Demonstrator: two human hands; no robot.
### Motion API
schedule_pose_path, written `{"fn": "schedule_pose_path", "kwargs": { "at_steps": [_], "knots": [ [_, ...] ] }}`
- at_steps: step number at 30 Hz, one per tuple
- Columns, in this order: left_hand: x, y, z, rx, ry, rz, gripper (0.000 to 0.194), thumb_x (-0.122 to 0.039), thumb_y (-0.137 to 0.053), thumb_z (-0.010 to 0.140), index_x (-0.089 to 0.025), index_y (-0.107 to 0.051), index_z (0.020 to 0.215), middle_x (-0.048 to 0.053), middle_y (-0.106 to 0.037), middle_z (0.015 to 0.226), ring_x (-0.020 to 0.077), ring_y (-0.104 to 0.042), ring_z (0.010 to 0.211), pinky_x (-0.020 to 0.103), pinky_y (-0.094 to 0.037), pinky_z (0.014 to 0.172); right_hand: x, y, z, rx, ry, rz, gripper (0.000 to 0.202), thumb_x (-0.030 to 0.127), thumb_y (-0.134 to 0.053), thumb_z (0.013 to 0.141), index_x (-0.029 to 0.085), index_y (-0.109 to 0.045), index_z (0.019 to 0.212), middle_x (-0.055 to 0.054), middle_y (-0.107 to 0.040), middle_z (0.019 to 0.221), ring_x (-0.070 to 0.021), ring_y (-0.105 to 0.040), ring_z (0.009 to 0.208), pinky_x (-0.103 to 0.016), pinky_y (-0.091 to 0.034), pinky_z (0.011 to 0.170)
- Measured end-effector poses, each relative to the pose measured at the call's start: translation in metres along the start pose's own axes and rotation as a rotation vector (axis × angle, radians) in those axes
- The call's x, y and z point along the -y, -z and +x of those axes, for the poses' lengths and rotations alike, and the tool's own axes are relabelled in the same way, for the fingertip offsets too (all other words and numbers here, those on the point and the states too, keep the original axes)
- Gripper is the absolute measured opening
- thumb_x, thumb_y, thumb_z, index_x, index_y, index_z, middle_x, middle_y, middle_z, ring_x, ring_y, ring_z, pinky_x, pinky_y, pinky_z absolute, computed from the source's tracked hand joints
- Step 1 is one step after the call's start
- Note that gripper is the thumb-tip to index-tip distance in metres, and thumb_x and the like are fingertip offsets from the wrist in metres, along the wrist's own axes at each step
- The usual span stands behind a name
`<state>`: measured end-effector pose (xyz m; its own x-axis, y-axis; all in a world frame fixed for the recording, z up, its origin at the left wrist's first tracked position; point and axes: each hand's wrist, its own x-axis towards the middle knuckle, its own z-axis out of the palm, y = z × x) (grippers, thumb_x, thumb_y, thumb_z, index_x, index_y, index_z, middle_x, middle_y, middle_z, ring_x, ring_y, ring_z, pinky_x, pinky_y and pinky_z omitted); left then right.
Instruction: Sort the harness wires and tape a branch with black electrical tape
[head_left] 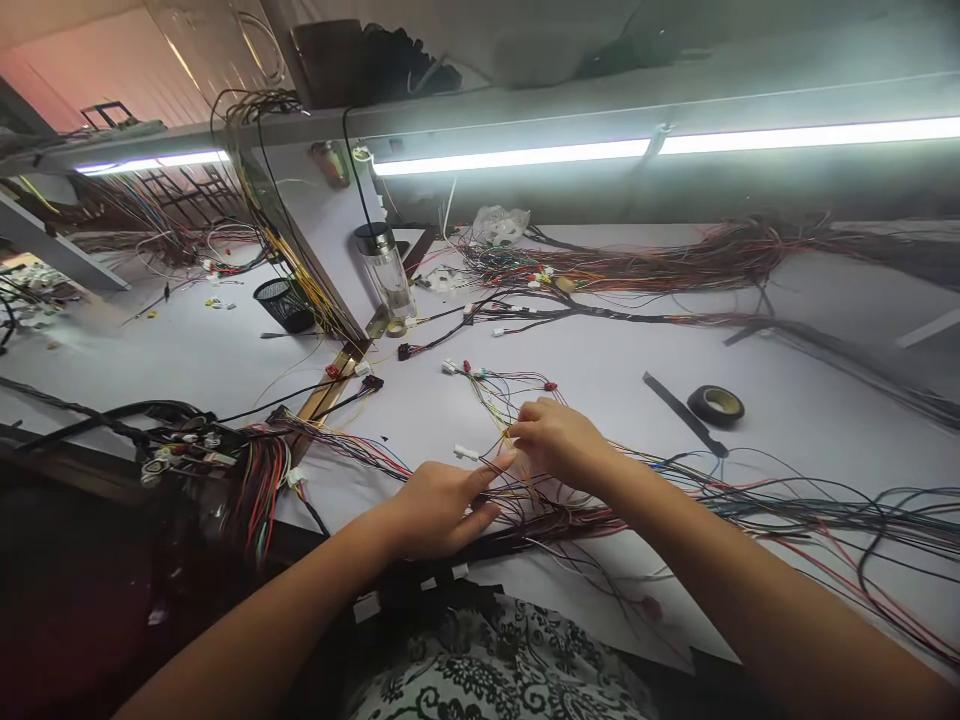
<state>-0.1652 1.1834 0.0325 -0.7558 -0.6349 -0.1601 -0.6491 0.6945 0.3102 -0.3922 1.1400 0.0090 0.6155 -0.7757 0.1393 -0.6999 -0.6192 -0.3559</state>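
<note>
My left hand (442,505) is over the wire bundle at the near edge of the table, its index finger reaching toward the other hand and its thumb apart. Just right of it, my right hand (559,440) pinches thin wires between thumb and fingers. A white connector (466,453) lies beside the fingertips. Beyond the hands are a white connector (450,367) and a red connector (551,386) on thin wires. Beneath both hands runs a thick bundle of dark and red wires (577,518). Whether my left fingertips touch a wire is unclear.
A black tape roll (716,405) and a dark flat strip (684,413) lie at the right. At the back stand a glass bottle (386,275) and a black mesh cup (285,304). Wire harnesses (637,275) stretch along the back, under a lit tube (517,157).
</note>
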Motion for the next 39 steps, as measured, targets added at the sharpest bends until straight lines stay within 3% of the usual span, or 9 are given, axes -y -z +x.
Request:
{"fn": "schedule_pose_path", "kwargs": {
  "at_steps": [4, 8, 13, 18, 23, 25, 29, 33, 39],
  "knots": [
    [-0.001, 0.000, -0.003, -0.054, -0.051, 0.082, 0.060, -0.038, -0.039, 0.093, -0.027, -0.012, 0.146, 0.002, -0.069, 0.090, 0.0206, -0.065, 0.077, 0.031, -0.042, 0.068, 0.006, -0.002, 0.022, 0.167, 0.250, 0.053, 0.011, 0.024, -0.061, 0.085, 0.023, -0.071, 0.079, -0.002, -0.060, 0.091, -0.0142, -0.050, 0.083, -0.025, -0.037, 0.070],
    [0.001, -0.003, -0.002, -0.102, -0.113, 0.113, 0.060, -0.041, -0.040, 0.093, -0.026, -0.014, 0.145, 0.002, -0.068, 0.086, 0.0191, -0.063, 0.075, 0.028, -0.040, 0.064, 0.013, 0.000, 0.027, 0.198, 0.260, 0.006, 0.014, 0.026, -0.063, 0.081, 0.021, -0.069, 0.070, -0.003, -0.062, 0.086, -0.0153, -0.051, 0.082, -0.026, -0.036, 0.068],
    [0.002, -0.011, 0.002, -0.175, -0.056, 0.140, 0.051, -0.042, -0.035, 0.096, -0.028, -0.025, 0.144, -0.001, -0.067, 0.072, 0.0149, -0.060, 0.060, 0.025, -0.037, 0.057, 0.013, 0.007, 0.026, 0.041, -0.029, -0.148, 0.017, 0.017, -0.052, 0.082, 0.015, -0.067, 0.074, -0.010, -0.062, 0.085, -0.0223, -0.054, 0.086, -0.033, -0.035, 0.069],
    [-0.001, -0.011, 0.002, -0.110, 0.061, 0.089, 0.057, -0.049, -0.032, 0.096, -0.022, -0.025, 0.146, 0.002, -0.070, 0.075, 0.0190, -0.064, 0.064, 0.028, -0.041, 0.058, -0.030, 0.014, 0.029, -0.096, -0.453, -0.191, 0.029, 0.020, -0.040, 0.090, 0.013, -0.068, 0.089, -0.015, -0.063, 0.092, -0.0226, -0.059, 0.076, -0.033, -0.037, 0.062],
    [0.004, -0.011, 0.005, 0.009, 0.057, 0.045, 0.053, -0.057, -0.038, 0.092, -0.024, -0.050, 0.132, 0.006, -0.072, 0.097, 0.0221, -0.067, 0.085, 0.030, -0.046, 0.068, -0.065, 0.017, 0.023, -0.120, -0.548, -0.078, 0.048, 0.019, -0.057, 0.080, 0.021, -0.053, 0.127, -0.008, -0.060, 0.114, -0.0180, -0.062, 0.086, -0.027, -0.044, 0.067],
    [0.006, -0.014, 0.007, 0.028, 0.064, 0.049, 0.043, -0.049, -0.037, 0.095, -0.025, -0.055, 0.126, 0.005, -0.072, 0.100, 0.0208, -0.067, 0.087, 0.029, -0.046, 0.069, -0.060, 0.017, 0.014, -0.133, -0.524, -0.043, 0.055, 0.017, -0.057, 0.079, 0.024, -0.048, 0.133, -0.007, -0.056, 0.124, -0.0155, -0.062, 0.085, -0.026, -0.045, 0.068],
    [0.007, -0.014, 0.011, 0.066, 0.083, 0.075, 0.040, -0.047, -0.038, 0.095, -0.026, -0.057, 0.123, 0.004, -0.072, 0.096, 0.0207, -0.068, 0.086, 0.028, -0.046, 0.068, -0.033, 0.019, -0.014, -0.167, -0.458, 0.085, 0.030, 0.021, -0.048, 0.087, 0.023, -0.059, 0.116, -0.005, -0.063, 0.114, -0.0153, -0.062, 0.081, -0.027, -0.045, 0.070],
    [0.004, -0.008, 0.017, 0.102, 0.074, 0.055, 0.049, -0.057, -0.053, 0.085, -0.023, -0.057, 0.120, 0.006, -0.071, 0.104, 0.0246, -0.066, 0.094, 0.030, -0.047, 0.073, -0.009, 0.020, -0.038, 0.041, -0.364, 0.179, 0.019, 0.025, -0.049, 0.088, 0.024, -0.068, 0.093, -0.001, -0.071, 0.095, -0.0162, -0.063, 0.082, -0.027, -0.043, 0.070],
    [-0.001, -0.009, 0.029, 0.153, 0.008, 0.053, 0.033, -0.037, -0.054, 0.089, -0.023, -0.056, 0.118, 0.005, -0.069, 0.110, 0.0234, -0.065, 0.097, 0.029, -0.047, 0.073, 0.019, 0.007, -0.043, 0.245, -0.311, 0.180, 0.030, 0.042, -0.048, 0.090, 0.023, -0.068, 0.077, -0.003, -0.070, 0.077, -0.0175, -0.061, 0.071, -0.027, -0.034, 0.057]
  ]
}}
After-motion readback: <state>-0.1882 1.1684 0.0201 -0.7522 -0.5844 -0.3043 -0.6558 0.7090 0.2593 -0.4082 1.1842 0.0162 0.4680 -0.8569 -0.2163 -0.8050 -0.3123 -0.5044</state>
